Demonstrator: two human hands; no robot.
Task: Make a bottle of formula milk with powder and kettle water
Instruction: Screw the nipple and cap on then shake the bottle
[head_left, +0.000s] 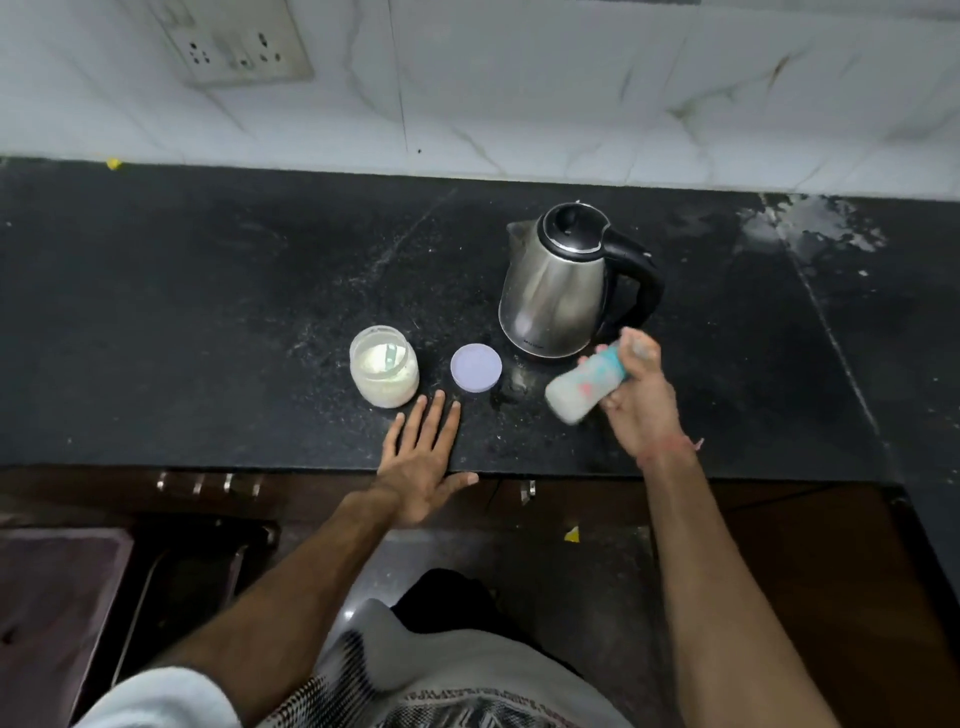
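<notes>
My right hand (641, 410) grips a baby bottle (584, 387) with a milky fill and coloured print. The bottle is tilted, its base down-left, and blurred by motion. My left hand (423, 465) lies flat and open on the black counter (208, 312), fingertips just below an open jar of white powder (384, 373) with a scoop inside. The jar's lilac lid (476, 367) rests flat between jar and kettle. A steel kettle (563, 283) with a black lid and handle stands behind the bottle, lid shut.
The counter's front edge runs just under my left palm. A marble-tiled wall with a socket plate (236, 44) backs the counter. Wet patches (810, 223) show at the back right. Dark drawers with metal handles (208, 483) sit below the edge.
</notes>
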